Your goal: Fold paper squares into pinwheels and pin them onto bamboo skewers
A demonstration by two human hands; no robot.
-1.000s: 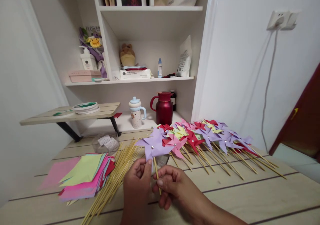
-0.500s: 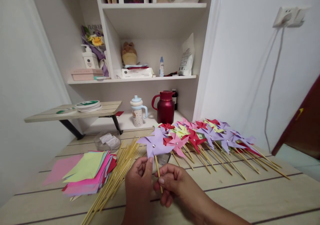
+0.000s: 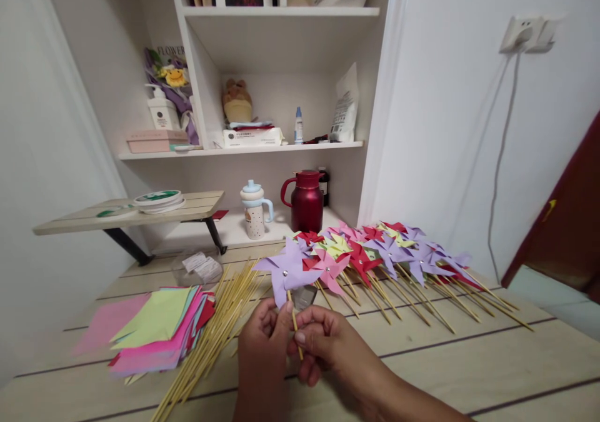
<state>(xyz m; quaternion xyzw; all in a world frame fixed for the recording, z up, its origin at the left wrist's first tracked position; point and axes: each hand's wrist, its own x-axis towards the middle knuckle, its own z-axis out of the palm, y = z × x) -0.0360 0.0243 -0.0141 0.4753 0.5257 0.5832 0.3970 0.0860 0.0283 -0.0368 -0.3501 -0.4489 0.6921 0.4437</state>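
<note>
Holding a purple paper pinwheel (image 3: 288, 271) by its bamboo stick (image 3: 295, 325), I keep both hands low in the middle of the frame. My left hand (image 3: 262, 347) is closed around the upper part of the stick, thumb and forefinger pinched just under the paper head. My right hand (image 3: 323, 344) is also closed on the stick, a little lower, with fingertips curled around it. Neither hand is open; both grip the same thin stick.

The pinwheel stands almost upright. Its long axis is the stick, running from my fingers up to the paper head, leaning slightly toward the upper left of the frame. The head faces toward me, and a small silver pin shows in its centre.

About progress, I judge the work is well advanced but not finished. A long row of finished pinwheels (image 3: 389, 253) in purple, red, pink and yellow lies to the right of centre, with sticks pointing toward the lower right. To the left of my hands a bundle of bare bamboo sticks (image 3: 210, 331) is lying on the wooden table (image 3: 469, 372), and beside it, at lower left, a stack of coloured paper squares (image 3: 154, 328). So many pieces are still unused.
</note>
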